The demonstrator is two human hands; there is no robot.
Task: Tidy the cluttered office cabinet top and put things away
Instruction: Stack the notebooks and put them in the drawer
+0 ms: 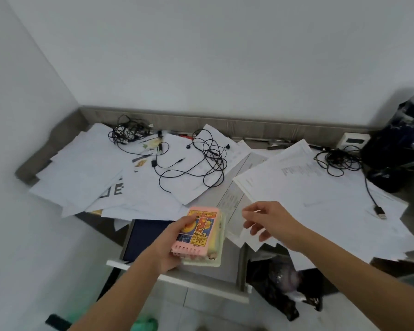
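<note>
My left hand (171, 247) grips a small stack of notebooks, a pink one with a yellow and blue picture cover (197, 231) lying on a pale yellow one, over an open drawer (177, 275). A dark blue book (145, 237) lies in the drawer's left part. My right hand (270, 222) hovers with loosely spread fingers just over the near edge of the loose white papers (320, 199) and holds nothing. White sheets (89, 168) cover most of the cabinet top, with tangled black cables (201, 158) on them.
Another cable bundle (127, 133) lies at the back left, a third (337, 158) at the right with a USB plug (380, 215). A dark blue bottle (399, 142) and a small white device (353, 139) stand back right. A black bag (280, 283) sits below.
</note>
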